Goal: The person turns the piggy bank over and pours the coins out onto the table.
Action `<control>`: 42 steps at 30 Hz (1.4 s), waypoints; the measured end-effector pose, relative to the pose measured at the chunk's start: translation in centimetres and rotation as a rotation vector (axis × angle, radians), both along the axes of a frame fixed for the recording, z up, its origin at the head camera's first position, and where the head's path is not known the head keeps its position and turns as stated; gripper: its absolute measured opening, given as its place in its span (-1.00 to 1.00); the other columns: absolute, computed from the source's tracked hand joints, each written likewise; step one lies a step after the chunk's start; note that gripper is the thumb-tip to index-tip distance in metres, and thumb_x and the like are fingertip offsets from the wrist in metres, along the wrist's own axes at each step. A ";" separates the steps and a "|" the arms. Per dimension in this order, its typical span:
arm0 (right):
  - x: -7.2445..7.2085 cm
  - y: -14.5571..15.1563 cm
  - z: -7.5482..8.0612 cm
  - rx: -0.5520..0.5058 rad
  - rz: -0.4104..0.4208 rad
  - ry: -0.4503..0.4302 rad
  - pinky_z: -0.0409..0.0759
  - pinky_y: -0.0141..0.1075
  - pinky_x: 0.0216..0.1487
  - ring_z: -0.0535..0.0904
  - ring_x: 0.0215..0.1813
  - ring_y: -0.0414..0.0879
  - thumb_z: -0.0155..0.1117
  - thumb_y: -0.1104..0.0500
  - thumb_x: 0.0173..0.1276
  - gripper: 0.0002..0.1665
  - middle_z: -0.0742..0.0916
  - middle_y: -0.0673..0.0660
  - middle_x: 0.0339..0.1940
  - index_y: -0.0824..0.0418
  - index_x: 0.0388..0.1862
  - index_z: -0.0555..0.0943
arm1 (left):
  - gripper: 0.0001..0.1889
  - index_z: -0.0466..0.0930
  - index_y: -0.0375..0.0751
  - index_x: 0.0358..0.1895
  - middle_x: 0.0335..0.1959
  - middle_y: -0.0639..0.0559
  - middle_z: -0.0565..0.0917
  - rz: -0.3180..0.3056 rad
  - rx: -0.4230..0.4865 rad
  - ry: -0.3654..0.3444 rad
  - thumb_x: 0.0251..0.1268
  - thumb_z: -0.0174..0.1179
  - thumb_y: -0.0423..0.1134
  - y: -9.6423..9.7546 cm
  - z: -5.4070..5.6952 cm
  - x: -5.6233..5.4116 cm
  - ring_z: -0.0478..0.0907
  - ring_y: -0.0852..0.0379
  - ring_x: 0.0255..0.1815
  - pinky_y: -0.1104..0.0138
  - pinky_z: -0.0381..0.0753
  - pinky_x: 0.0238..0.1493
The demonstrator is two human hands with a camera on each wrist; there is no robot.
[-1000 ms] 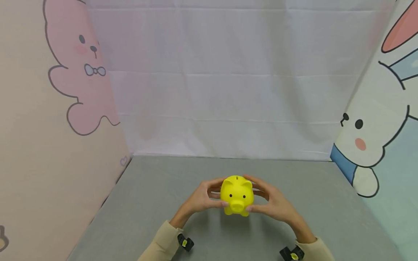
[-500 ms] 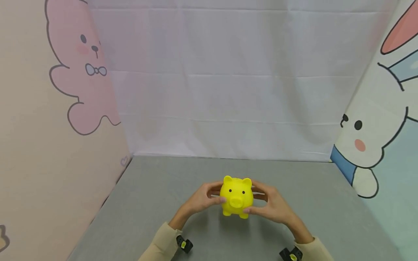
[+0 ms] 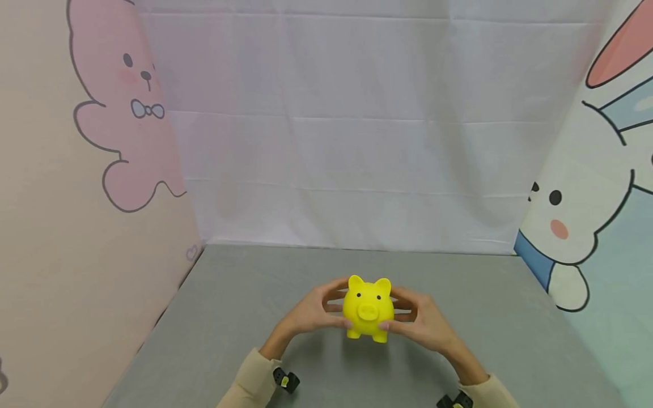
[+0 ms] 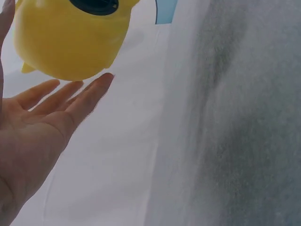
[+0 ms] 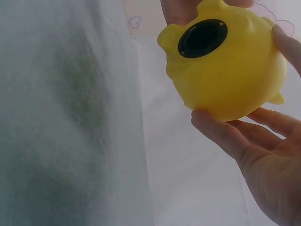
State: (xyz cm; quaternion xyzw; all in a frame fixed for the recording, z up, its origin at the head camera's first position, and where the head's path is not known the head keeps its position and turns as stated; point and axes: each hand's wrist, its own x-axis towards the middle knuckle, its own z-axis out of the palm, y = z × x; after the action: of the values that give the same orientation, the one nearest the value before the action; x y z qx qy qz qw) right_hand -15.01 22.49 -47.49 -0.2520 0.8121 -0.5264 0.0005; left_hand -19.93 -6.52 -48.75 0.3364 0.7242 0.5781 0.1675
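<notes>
I have the left hand (image 3: 309, 311) and right hand (image 3: 430, 326) gripping the yellow piggy bank (image 3: 368, 303) between them, above the table (image 3: 245, 294). I'd match pressure on both sides, since its smooth, rounded body could slip or twist.

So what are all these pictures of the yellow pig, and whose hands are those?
They belong to a person, not a robot. The left hand and right hand hold the yellow pig between them, above the grey table. Soft shadows fall on it. The wide picture comes from a camera on the person's head, looking forward and down. The two close ones come from cameras worn on the wrists, probably those little black gadgets. They see the pig from underneath, so its round dark patch shows.
</notes>
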 end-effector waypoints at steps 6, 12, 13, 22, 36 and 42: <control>0.0 -0.4 -0.4 -0.011 0.015 -0.093 0.84 -0.17 0.06 0.72 0.18 0.35 0.51 0.12 0.40 -0.26 0.59 0.44 0.45 0.28 0.49 0.49 | -0.14 0.39 0.03 0.57 0.56 0.02 0.48 -0.028 0.012 -0.012 0.19 0.58 -0.01 0.1 -0.2 0.2 0.52 -0.07 0.48 0.25 0.71 0.33; 0.0 -0.3 -0.6 0.003 0.033 -0.111 0.83 -0.09 0.10 0.70 0.20 0.36 0.45 0.13 0.45 -0.25 0.56 0.47 0.46 0.32 0.52 0.44 | -0.22 0.49 0.01 0.50 0.44 -0.02 0.61 -0.001 0.013 0.007 0.20 0.57 0.00 0.2 -0.1 0.2 0.64 0.13 0.28 0.30 0.79 0.17; 0.0 -0.3 -0.6 0.010 0.038 -0.102 0.83 -0.07 0.11 0.71 0.20 0.35 0.44 0.13 0.45 -0.25 0.56 0.47 0.46 0.33 0.53 0.43 | -0.24 0.51 0.01 0.49 0.42 -0.02 0.63 0.007 0.013 0.007 0.20 0.56 0.01 0.2 -0.1 0.2 0.65 0.15 0.25 0.30 0.80 0.15; 0.2 0.1 -0.7 0.068 0.073 -0.037 0.74 -0.26 0.25 0.63 0.37 0.01 0.66 0.13 0.22 0.13 0.54 0.37 0.52 0.31 0.65 0.24 | -0.33 0.57 -0.04 0.43 0.32 -0.04 0.71 0.062 -0.004 0.057 0.31 0.47 0.09 0.3 -0.7 -0.2 0.72 0.16 0.16 0.32 0.82 0.06; 0.2 -0.4 -1.4 0.052 -0.034 -0.009 0.74 -0.38 0.18 0.71 0.20 -0.23 0.65 0.07 0.22 -0.05 0.73 0.23 0.31 0.26 0.53 0.44 | -0.27 0.47 -0.03 0.52 0.32 -0.09 0.70 0.040 -0.048 -0.006 0.47 0.18 0.32 0.8 -0.6 -0.1 0.77 0.20 0.06 0.30 0.85 -0.06; 0.0 0.0 -1.4 -0.039 -0.044 -0.076 0.82 -0.24 0.12 0.78 0.14 -0.09 0.57 0.16 0.31 -0.21 0.74 0.35 0.24 0.34 0.45 0.48 | -0.09 0.14 0.00 0.69 0.48 -0.20 0.55 0.071 -0.058 -0.046 0.45 0.21 0.33 1.2 -0.4 -0.1 0.73 -0.06 0.25 0.28 0.85 -0.01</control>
State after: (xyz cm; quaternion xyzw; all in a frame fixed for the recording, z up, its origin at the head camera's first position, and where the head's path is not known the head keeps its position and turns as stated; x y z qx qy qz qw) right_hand -15.00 22.50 -48.84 -0.2139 0.8065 -0.5510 0.0148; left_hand -20.05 -5.36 -49.19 0.2919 0.7483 0.5700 0.1732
